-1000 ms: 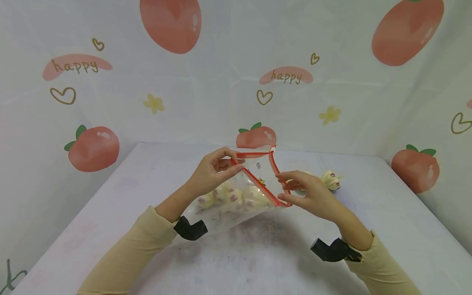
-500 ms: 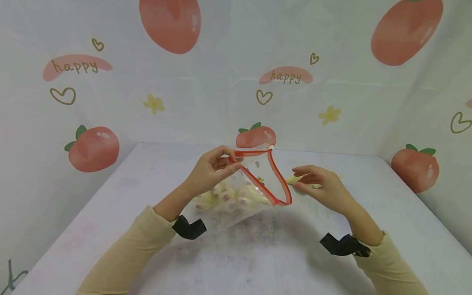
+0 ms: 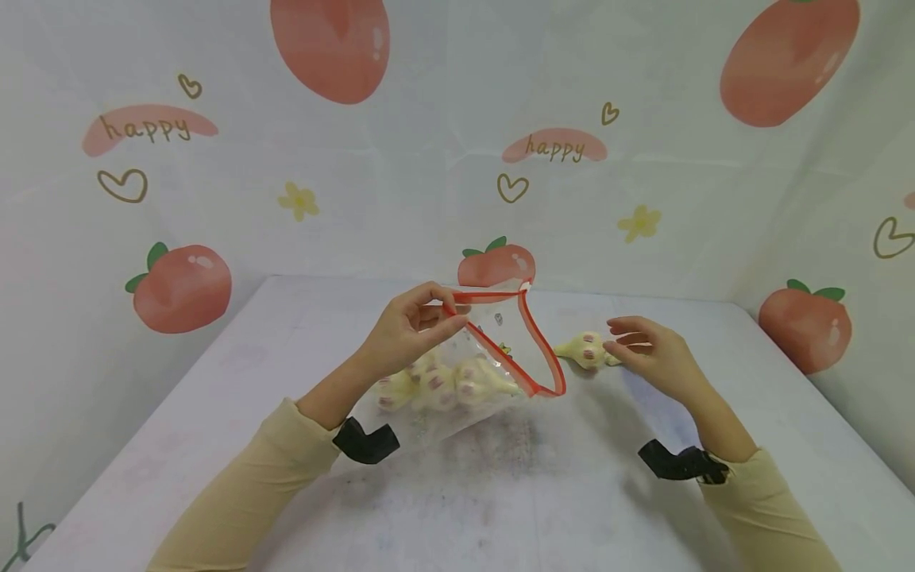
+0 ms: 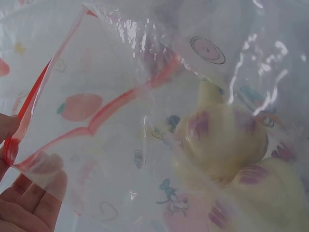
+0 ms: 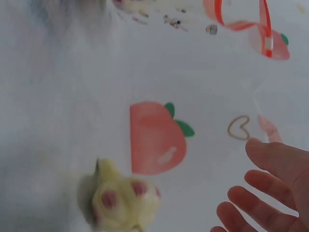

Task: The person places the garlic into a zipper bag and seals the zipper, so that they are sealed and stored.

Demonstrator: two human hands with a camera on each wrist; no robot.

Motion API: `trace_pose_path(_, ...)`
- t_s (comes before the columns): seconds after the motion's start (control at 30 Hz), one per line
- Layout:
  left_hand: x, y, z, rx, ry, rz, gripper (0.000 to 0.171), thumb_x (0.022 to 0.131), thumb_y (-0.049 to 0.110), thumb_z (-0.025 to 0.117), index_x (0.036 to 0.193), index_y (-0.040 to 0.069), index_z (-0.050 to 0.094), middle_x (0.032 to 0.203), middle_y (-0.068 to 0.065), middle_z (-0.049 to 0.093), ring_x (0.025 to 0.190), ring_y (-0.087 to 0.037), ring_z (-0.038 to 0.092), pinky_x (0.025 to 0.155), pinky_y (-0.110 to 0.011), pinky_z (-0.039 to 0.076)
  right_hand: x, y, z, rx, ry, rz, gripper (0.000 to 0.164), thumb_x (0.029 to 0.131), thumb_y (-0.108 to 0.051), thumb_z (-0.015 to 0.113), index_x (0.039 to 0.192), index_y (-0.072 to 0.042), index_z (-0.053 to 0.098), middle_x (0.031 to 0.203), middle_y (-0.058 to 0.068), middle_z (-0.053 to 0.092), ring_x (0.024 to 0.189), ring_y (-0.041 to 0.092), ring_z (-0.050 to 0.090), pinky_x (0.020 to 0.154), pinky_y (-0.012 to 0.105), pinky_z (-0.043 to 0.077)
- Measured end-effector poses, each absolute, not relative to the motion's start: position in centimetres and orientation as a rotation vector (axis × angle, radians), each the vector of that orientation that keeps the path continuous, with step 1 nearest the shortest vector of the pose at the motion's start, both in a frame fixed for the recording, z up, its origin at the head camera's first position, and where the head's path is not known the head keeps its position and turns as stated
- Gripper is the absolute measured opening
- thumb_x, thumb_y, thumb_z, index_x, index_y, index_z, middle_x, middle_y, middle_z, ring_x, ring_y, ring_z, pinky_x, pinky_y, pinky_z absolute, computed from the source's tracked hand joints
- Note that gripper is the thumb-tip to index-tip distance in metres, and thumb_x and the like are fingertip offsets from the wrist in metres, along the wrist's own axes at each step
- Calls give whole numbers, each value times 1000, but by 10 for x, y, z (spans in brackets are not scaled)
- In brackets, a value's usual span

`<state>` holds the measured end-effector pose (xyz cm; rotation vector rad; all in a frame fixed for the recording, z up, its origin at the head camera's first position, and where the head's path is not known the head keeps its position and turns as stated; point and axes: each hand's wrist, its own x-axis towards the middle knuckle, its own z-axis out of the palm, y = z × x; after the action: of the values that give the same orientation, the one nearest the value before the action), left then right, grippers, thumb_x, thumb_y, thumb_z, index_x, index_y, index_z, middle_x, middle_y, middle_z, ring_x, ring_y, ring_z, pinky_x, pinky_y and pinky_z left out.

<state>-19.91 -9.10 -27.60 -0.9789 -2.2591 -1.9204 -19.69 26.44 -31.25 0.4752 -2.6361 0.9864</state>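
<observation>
Left hand (image 3: 407, 330): thumb and fingers pinching the rim of one red-edged clear bag (image 3: 530, 384), mouth spread, over mid-desk (image 3: 465, 508); within, several garlic bulbs (image 3: 438, 388) (purple-marked). One loose bulb (image 3: 588, 349), toward the desk's far edge. Right hand (image 3: 665, 356): fingers loosely parted, holding nothing, near that bulb.

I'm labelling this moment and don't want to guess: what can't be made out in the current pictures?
Bulb count in the bag: in the head view, the bulbs overlap behind glossy plastic.
Pale piece by the loose bulb: mostly hidden, apparently by the right hand, in the head view.
Left hand: cut off by the left edge in the left wrist view.
Fine detail on the bulb in the right wrist view: blurred.
</observation>
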Motion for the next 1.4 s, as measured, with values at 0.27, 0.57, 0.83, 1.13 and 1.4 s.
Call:
trace_pose_path(0.27,-198,-91,-277,-983,-2259,-1936,12,88,8,62,93,5,52,114,-17,61,89,-8,65,67,-25,43,-204,286,-323,274,-2639,955,41,89,-18,64,122,4,54,115,29,60,99,30,62,77,12,48)
trace_pose_path(0.57,-197,-90,-278,-991,-2270,-1922,12,89,8,61,94,4,51,114,-21,59,91,-7,65,69,-25,45,-210,300,-332,54,-2711,951,54,91,-23,59,131,8,41,128,38,45,114,53,46,92,59,39)
trace_pose_path(0.83,-198,-90,-280,-1002,-2268,-1922,12,89,8,61,94,4,51,111,-24,57,86,-9,63,66,-25,42,-217,309,-343,-57,-2774,938,65,88,-22,60,136,12,31,132,43,33,119,57,35,95,63,32)
trace_pose_path(1.13,-198,-90,-281,-988,-2281,-1914,12,89,9,62,95,5,52,110,-16,61,84,-11,63,67,-26,44,-226,315,-357,-78,-2883,943,73,89,-28,59,138,14,24,134,44,29,120,57,33,97,62,31)
trace_pose_path(1.4,-198,-90,-282,-977,-2290,-1916,14,89,11,63,95,5,52,108,-12,61,84,-12,62,69,-26,45,-230,314,-362,-108,-2882,947,75,88,-29,60,137,15,24,132,44,30,117,57,36,96,61,33)
